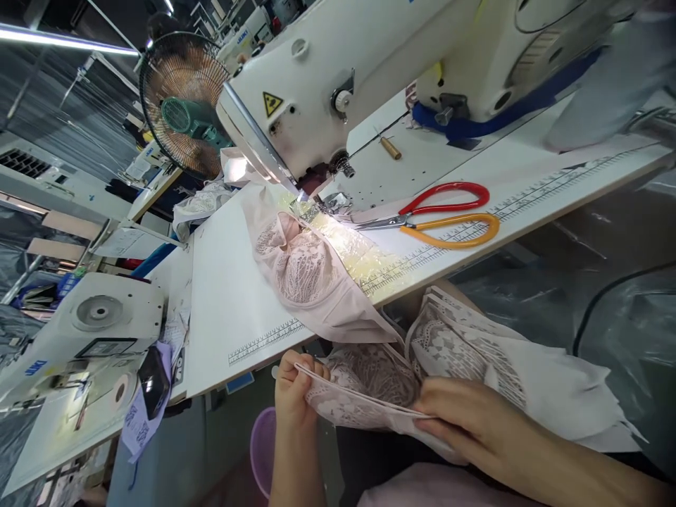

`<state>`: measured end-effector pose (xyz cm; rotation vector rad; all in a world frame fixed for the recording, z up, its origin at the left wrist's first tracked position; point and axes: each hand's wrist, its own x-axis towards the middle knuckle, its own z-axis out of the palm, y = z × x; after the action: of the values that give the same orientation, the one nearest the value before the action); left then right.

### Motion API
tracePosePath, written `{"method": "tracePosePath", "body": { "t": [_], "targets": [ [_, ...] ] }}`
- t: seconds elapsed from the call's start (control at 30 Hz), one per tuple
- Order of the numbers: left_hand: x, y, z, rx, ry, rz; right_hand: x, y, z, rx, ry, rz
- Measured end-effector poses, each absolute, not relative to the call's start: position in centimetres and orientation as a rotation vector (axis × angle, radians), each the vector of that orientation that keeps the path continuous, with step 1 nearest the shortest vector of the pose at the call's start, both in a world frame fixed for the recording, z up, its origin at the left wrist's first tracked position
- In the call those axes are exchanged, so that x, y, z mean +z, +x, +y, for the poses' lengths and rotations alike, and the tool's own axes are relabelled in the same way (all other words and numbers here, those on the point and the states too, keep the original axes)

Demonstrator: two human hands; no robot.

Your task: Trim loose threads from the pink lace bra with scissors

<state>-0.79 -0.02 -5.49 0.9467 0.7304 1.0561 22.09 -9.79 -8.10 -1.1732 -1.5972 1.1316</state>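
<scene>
Below the table's front edge, my left hand (298,384) pinches one end of the edge of a pale pink lace bra (359,380). My right hand (465,415) grips the same edge farther right, and the strip between them is drawn nearly straight. More of the lace and plain fabric hangs over my lap to the right. Another lace cup (303,271) lies on the table close to the needle area of the white sewing machine (317,91). Whether it joins the piece in my hands is hard to make out.
Scissors (406,224) with red and orange handles lie right of the needle, near a printed ruler strip (549,193). A small wooden-handled tool (389,146) is behind them. A fan (182,105), a second machine (100,317) and a phone (154,380) stand left; a purple bin (261,451) is below.
</scene>
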Motion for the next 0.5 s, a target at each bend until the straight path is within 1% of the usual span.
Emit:
{"method": "tracePosePath", "body": {
  "t": [0.07, 0.17, 0.33, 0.5],
  "targets": [
    [-5.7, -1.5, -0.1, 1.075, 0.943, 0.761, -8.5, 23.0, -10.4, 1.148, -1.196, -1.685],
    [-6.0, -2.3, -0.3, 1.108, 0.929, 0.811, -9.3, 24.6, -11.3, 1.085, -1.252, -1.798],
    [-6.4, -3.2, -0.5, 1.16, 0.892, 0.904, -10.7, 26.5, -12.6, 1.005, -1.312, -1.722],
    [-6.2, -3.6, -0.5, 1.194, 0.844, 0.993, -11.9, 27.6, -13.3, 0.832, -1.432, -1.699]
  ]
}}
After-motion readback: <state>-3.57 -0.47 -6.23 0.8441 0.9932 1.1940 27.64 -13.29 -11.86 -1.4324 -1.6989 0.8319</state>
